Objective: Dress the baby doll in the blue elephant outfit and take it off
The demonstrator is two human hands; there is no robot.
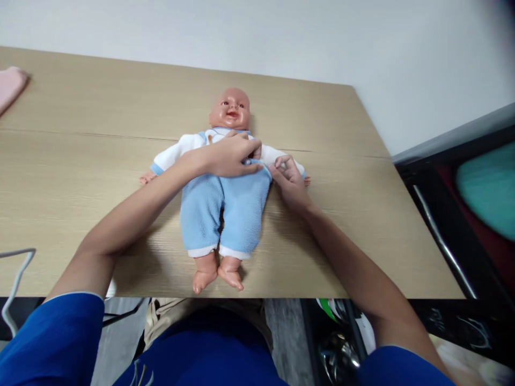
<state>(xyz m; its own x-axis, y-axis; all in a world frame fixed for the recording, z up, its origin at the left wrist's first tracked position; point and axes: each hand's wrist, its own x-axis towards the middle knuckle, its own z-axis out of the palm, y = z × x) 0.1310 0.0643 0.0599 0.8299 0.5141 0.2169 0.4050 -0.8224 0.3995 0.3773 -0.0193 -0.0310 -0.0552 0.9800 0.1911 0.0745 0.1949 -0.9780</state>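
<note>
A baby doll (230,110) lies on its back on the table, head toward the wall and bare feet toward me. It wears a fleece outfit (201,214) with light blue legs, white sleeves and blue cuffs. My left hand (233,154) lies across the doll's chest, its fingers curled and closed on the front of the outfit. A small round snap or button shows by the left thumb. At the outfit's side edge, near the doll's arm on my right, my right hand (290,179) pinches the blue cloth between thumb and finger.
The wooden table (80,177) has a seam running across it. Pink cloth (11,86) lies at the far left edge. A white cable (18,279) hangs at the lower left. Beyond the right edge stand dark furniture and a teal item (488,187).
</note>
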